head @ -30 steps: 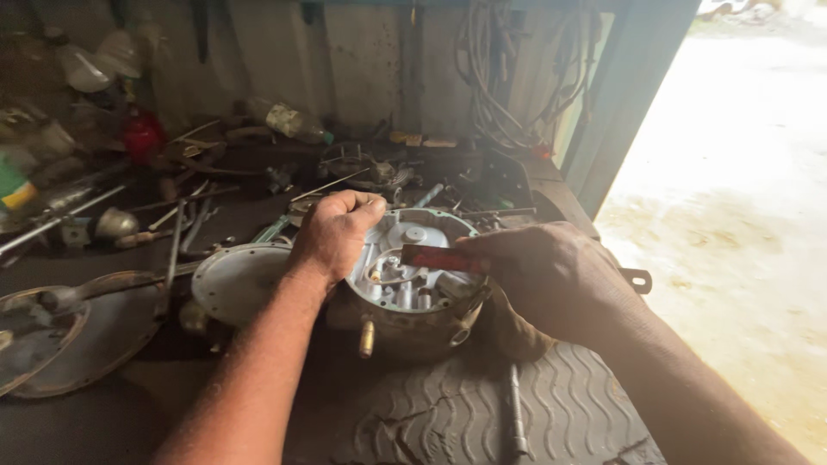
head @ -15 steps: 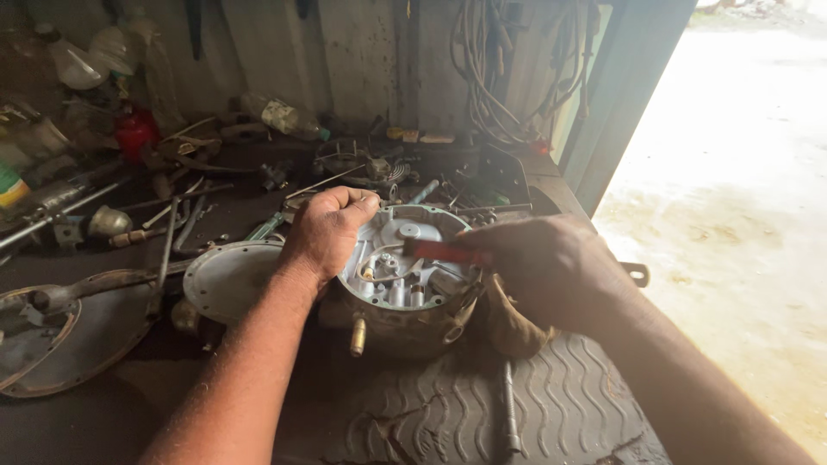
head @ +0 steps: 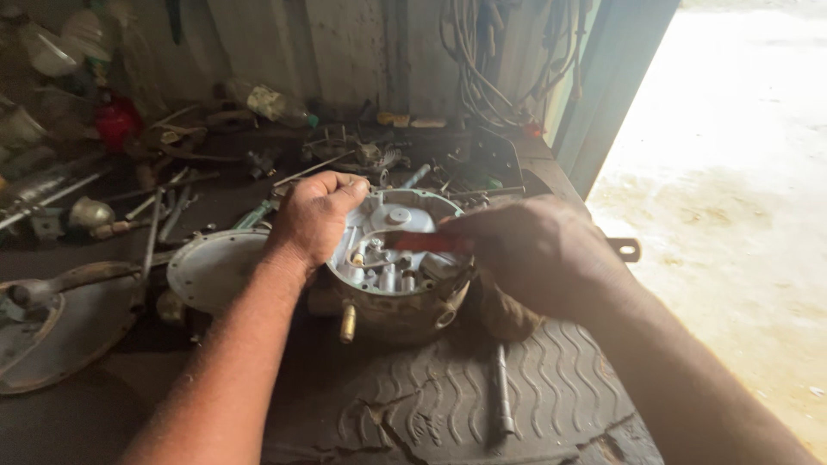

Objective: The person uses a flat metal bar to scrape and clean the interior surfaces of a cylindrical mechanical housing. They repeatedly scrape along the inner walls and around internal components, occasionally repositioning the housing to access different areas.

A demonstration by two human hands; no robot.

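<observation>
Currently left hand (head: 314, 215) curled in a fist on the rim of the round metal housing (head: 396, 284); right hand (head: 530, 254) pinches a red tool (head: 431, 243) over it. Housing sits on ribbed rubber mat (head: 448, 405) below both grips. Dark surface (head: 77, 405), tool clutter beyond, bright doorway right.

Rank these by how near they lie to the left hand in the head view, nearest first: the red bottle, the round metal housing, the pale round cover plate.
1. Round metal housing: under the left hand, which grips its rim.
2. Pale round cover plate: just left of the wrist, on the bench.
3. Red bottle: far back left, among the clutter.
</observation>
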